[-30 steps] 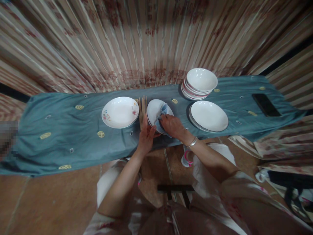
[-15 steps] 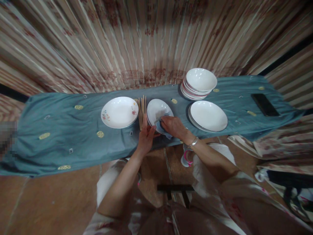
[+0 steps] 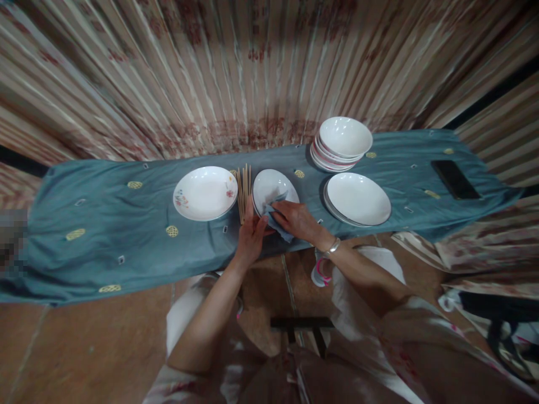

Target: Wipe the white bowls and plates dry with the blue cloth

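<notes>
A white plate (image 3: 269, 182) is tilted up in front of me, above the near edge of the table. My left hand (image 3: 251, 231) grips its left rim, thumb on the near side. Pressed against the lower part of the plate is a blue-grey cloth (image 3: 283, 229), which my right hand (image 3: 297, 219) holds bunched in closed fingers. Several wooden chopsticks (image 3: 244, 191) lie just left of the plate, close to my left fingertips. Farther left sits a wide white dish with flower prints (image 3: 205, 193).
Stacked white bowls (image 3: 346, 137) stand at the back right, with a pile of white plates (image 3: 359, 199) nearer me. A black phone (image 3: 455, 179) lies toward the right end of the green tablecloth (image 3: 101, 224). Behind hangs a pleated curtain (image 3: 261, 73).
My right hand and the cloth have shifted slightly down and left on the plate. The left hand keeps its grip in the same spot.
</notes>
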{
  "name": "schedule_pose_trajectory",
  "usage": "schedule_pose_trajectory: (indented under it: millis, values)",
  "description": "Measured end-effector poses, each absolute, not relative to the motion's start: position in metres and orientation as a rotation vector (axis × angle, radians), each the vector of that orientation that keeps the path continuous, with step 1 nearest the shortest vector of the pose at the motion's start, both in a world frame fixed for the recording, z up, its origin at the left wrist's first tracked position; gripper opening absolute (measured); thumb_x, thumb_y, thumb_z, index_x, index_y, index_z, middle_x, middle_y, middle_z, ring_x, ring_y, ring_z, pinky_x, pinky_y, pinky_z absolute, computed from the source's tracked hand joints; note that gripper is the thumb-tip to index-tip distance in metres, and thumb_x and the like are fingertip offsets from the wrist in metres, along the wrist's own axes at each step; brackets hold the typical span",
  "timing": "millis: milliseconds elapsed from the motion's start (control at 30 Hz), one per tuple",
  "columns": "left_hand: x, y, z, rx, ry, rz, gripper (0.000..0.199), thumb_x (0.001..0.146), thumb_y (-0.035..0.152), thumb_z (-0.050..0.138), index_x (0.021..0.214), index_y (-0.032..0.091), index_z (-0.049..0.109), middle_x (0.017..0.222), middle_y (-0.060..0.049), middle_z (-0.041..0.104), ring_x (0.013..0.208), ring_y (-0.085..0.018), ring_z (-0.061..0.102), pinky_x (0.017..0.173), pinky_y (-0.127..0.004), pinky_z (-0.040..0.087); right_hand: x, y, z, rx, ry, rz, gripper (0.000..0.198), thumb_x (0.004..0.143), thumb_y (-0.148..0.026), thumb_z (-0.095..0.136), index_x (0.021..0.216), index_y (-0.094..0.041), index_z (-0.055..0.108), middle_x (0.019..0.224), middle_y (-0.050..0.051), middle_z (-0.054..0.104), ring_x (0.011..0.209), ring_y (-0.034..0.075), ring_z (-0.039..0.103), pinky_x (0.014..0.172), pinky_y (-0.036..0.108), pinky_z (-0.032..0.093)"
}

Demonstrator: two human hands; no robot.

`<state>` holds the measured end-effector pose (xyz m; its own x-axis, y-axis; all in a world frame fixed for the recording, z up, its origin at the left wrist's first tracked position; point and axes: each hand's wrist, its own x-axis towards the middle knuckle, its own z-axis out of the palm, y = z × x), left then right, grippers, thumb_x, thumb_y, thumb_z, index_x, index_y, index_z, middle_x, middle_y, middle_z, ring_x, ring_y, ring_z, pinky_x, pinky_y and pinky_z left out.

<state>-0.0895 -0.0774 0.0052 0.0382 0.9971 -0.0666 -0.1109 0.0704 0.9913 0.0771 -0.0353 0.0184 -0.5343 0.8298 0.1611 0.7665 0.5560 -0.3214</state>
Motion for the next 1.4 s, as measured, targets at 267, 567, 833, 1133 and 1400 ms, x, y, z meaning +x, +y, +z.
schedule_pose_trajectory:
  millis: [267, 567, 833, 1133, 1400]
  values:
    - [-0.090, -0.078, 0.006, 1.138, 1.138, 1.164, 0.086, 0.089, 0.054, 0.064, 0.161, 0.027, 0.027, 0.082, 0.001, 0.057, 0.073, -0.014, 0.055, 0.069, -0.031, 0.063, 0.076, -0.036, 0.009, -1.106, -2.347, 0.355, 0.028, 0.105, -0.024, 0.044, 0.122, -0.015, 0.064, 0.104, 0.012, 0.071, 0.095, 0.023, 0.067, 0.084, 0.034, 0.055]
    - [-0.089, -0.078, 0.005, 1.117, 1.120, 1.180, 0.087, 0.087, 0.053, 0.066, 0.161, 0.026, 0.028, 0.078, 0.003, 0.053, 0.067, -0.012, 0.051, 0.066, -0.029, 0.061, 0.069, -0.033, 0.006, -1.004, -2.285, 0.366, 0.040, 0.104, -0.022, 0.040, 0.140, -0.020, 0.056, 0.128, 0.015, 0.063, 0.121, 0.026, 0.059, 0.106, 0.046, 0.050]
    - [-0.088, -0.077, 0.003, 1.103, 1.075, 1.208, 0.086, 0.088, 0.049, 0.067, 0.161, 0.026, 0.027, 0.094, -0.003, 0.064, 0.082, -0.017, 0.062, 0.069, -0.030, 0.062, 0.062, -0.026, 0.006, -1.008, -2.278, 0.367, 0.046, 0.105, -0.027, 0.034, 0.147, -0.015, 0.050, 0.145, 0.019, 0.055, 0.135, 0.028, 0.050, 0.116, 0.052, 0.041]
    - [-0.088, -0.077, 0.003, 1.153, 1.122, 1.178, 0.087, 0.089, 0.053, 0.065, 0.162, 0.027, 0.025, 0.099, -0.004, 0.067, 0.084, -0.018, 0.064, 0.075, -0.038, 0.065, 0.054, -0.012, 0.003, -1.076, -2.228, 0.392, 0.056, 0.105, -0.032, 0.032, 0.158, -0.013, 0.035, 0.158, 0.019, 0.043, 0.149, 0.028, 0.038, 0.124, 0.054, 0.034]
    - [-0.088, -0.076, 0.006, 1.142, 1.115, 1.154, 0.086, 0.091, 0.051, 0.063, 0.163, 0.029, 0.023, 0.094, -0.004, 0.065, 0.082, -0.019, 0.063, 0.075, -0.041, 0.064, 0.054, 0.000, -0.001, -1.147, -2.192, 0.394, 0.060, 0.104, -0.030, 0.031, 0.161, -0.012, 0.028, 0.164, 0.018, 0.034, 0.155, 0.026, 0.029, 0.127, 0.053, 0.029]
